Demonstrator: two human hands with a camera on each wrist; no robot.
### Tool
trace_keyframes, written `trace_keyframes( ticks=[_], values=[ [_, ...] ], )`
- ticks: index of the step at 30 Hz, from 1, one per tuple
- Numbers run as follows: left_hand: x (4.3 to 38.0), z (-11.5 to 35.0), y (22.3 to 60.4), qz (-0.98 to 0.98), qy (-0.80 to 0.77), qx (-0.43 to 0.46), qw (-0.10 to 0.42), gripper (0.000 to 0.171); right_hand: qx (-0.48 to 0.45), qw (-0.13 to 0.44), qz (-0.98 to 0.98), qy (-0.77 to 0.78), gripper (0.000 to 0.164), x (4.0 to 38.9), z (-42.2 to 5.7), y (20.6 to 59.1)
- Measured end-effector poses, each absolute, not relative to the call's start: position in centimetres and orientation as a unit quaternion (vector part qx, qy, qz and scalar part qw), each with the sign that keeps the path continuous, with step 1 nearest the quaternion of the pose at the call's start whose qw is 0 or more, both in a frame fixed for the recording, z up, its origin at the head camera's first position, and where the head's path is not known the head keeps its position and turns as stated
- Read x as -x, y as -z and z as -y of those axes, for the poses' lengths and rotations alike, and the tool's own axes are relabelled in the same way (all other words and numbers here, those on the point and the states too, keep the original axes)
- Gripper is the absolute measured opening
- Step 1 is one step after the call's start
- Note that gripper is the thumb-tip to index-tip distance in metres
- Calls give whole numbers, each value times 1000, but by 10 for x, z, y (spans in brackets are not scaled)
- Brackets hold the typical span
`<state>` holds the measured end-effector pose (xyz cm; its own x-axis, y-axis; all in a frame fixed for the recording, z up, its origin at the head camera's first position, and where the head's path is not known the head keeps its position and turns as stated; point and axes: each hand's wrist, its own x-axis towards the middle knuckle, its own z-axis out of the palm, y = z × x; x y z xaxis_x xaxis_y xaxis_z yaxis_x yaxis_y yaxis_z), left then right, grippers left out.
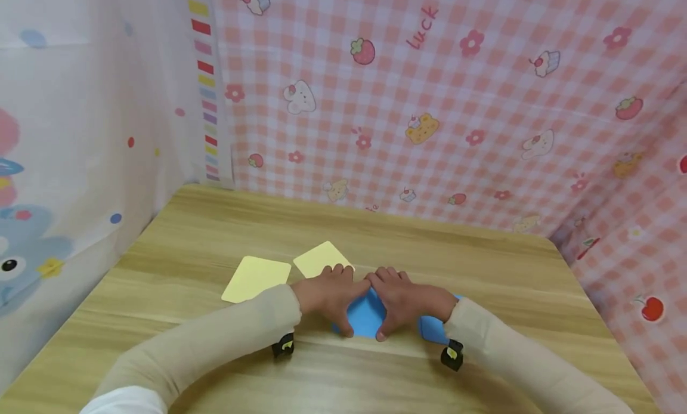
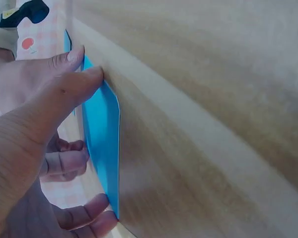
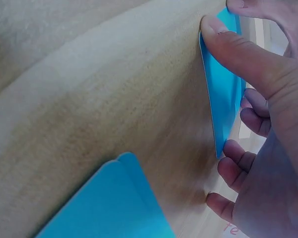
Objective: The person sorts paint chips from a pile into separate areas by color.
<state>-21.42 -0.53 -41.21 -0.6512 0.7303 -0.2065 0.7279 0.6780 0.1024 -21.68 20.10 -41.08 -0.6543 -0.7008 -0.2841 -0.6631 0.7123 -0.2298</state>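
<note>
A blue card (image 1: 366, 315) with rounded corners lies at the middle of the table, framed by both hands. My left hand (image 1: 328, 293) grips it from the left, thumb at the near edge and fingertips at the far side. From the right, my right hand (image 1: 412, 297) grips the same card likewise, its thumb (image 3: 228, 42) on the near edge. The two hands meet at the card's far side. A second blue card or small stack (image 1: 432, 330) lies partly under the right wrist; the right wrist view shows its layered edge.
Two pale yellow cards, one at the left (image 1: 257, 278) and one just behind the left hand (image 1: 322, 258), rest on the wood-grain table (image 1: 322, 378). Patterned cloth (image 1: 376, 104) hangs behind and at both sides. A small black device (image 1: 452, 354) sits at each wrist.
</note>
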Motion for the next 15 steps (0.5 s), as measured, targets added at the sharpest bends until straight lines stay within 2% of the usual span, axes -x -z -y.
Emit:
trace_keyframes(
  ticks=[6,10,15],
  values=[
    [218,8,412,-911,-10,-391,134,91,377,176,-907,59,89,217,-203,413],
    [221,9,412,-909,-10,-393,136,82,380,178,-905,68,81,219,-203,414],
    [223,9,415,-909,-16,-396,132,75,380,185,-904,72,81,221,-203,416]
  ],
)
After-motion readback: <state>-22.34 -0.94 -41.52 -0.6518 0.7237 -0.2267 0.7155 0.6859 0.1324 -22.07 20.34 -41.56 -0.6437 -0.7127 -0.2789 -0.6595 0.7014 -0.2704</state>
